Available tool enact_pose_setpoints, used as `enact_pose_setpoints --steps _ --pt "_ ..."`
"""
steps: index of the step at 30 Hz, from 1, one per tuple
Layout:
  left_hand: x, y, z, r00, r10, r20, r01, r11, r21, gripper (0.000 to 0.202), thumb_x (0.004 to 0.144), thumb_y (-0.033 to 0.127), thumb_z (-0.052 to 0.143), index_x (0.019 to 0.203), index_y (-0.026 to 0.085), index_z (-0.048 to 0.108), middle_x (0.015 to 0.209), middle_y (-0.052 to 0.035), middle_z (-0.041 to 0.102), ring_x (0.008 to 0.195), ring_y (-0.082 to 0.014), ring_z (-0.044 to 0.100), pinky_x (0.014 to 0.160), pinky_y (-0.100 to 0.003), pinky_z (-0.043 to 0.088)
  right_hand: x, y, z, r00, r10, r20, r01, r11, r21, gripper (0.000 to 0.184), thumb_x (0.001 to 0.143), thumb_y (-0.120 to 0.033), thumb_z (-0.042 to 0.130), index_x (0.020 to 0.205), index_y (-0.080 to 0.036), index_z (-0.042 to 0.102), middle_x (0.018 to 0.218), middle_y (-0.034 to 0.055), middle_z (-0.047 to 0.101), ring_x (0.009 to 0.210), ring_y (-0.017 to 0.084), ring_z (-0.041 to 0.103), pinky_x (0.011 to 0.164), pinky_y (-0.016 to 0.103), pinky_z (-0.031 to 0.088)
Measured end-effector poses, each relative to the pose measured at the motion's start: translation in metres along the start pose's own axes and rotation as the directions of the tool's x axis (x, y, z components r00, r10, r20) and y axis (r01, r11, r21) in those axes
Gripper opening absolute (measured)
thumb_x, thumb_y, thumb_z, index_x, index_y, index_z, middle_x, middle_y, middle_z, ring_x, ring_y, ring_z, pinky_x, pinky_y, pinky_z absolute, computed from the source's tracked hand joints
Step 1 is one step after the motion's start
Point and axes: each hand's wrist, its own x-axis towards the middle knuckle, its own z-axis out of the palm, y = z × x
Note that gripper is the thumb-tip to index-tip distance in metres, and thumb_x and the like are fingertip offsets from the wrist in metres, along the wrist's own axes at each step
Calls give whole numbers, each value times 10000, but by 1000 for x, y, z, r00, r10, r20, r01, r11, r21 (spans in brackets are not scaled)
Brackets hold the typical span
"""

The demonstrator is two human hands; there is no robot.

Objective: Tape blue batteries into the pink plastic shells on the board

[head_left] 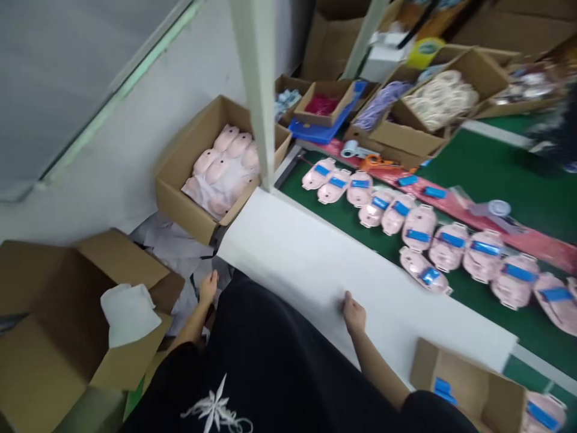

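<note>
My right hand [353,313] rests on the white table edge [293,252], fingers curled under, nothing visible in it. My left hand [208,286] hangs low beside my dark-clothed body, over crumpled paper on the floor, fingers loosely curled. A row of pink plastic shells with blue labels [419,231] lies on the green belt [487,174] beyond the white edge. An open carton of pink shells [225,159] stands to the left of the table.
A large open carton holding white cloth [128,313] sits at lower left. Cartons of cords and parts [439,99] crowd the far side. A small carton [464,385] stands at my right. A white post [259,90] rises at the table corner.
</note>
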Motion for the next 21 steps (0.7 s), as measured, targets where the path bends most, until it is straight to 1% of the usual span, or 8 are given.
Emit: enact_pose_setpoints --steps 2,5,8,10,14,17,19,21 --pt "61 -21 -14 999 -40 -22 40 999 1 333 1068 371 417 1138 208 698 1087 -118 734 984 -236 685 857 -358 558 -4 3 6 995 55 -80 -51 997 50 687 854 -802 447 566 -199 604 547 73 627 537 208 567 548 343 446" --pt "199 -33 -28 999 40 0 -40 999 8 361 1063 387 417 1247 179 647 1228 -131 715 1140 -237 652 1023 -350 478 -34 -8 20 971 122 -205 -95 986 136 696 798 -849 479 646 -187 635 603 78 655 569 210 604 577 348 491" --pt "329 -31 -25 946 188 266 -259 929 265 371 1024 376 497 1305 169 624 1287 -160 688 1214 -275 617 1052 -392 449 -76 -57 52 952 142 -272 -103 983 152 748 755 -912 461 671 -188 627 607 74 641 573 206 597 573 344 494" --pt "381 -29 -15 885 182 429 -336 886 318 471 907 378 686 1308 136 635 1320 -203 662 1243 -326 599 1063 -441 441 -96 -113 82 975 80 -209 -56 991 120 770 764 -930 438 668 -188 622 614 77 644 591 207 601 588 341 500" --pt "409 -29 0 780 173 601 -415 862 290 422 742 313 843 1091 102 734 1187 -247 702 1198 -378 629 1063 -492 433 -96 -266 163 958 -274 84 272 962 34 689 907 -806 443 827 -173 704 754 93 724 724 222 668 726 349 546" --pt "406 -33 -16 732 208 648 -466 847 254 248 794 287 783 997 148 751 1051 -202 742 1110 -355 678 1021 -460 466 -60 -394 236 733 -630 257 662 748 -55 457 1025 -559 473 1120 -185 718 1088 119 759 964 237 682 908 380 544" --pt "402 -41 -42 743 238 626 -476 845 244 237 859 303 709 1052 167 733 1053 -187 744 1067 -338 693 970 -431 494 -24 -468 285 584 -707 399 807 555 -199 371 1012 -388 560 1294 -168 658 1263 136 713 1152 266 620 1043 431 488" --pt "392 -54 -76 814 270 514 -410 894 180 257 928 360 627 1099 184 705 1032 -159 746 1007 -315 702 898 -397 516 11 -520 330 563 -632 533 827 424 -370 450 945 -218 634 1377 -103 592 1437 170 614 1303 310 517 1119 520 417"
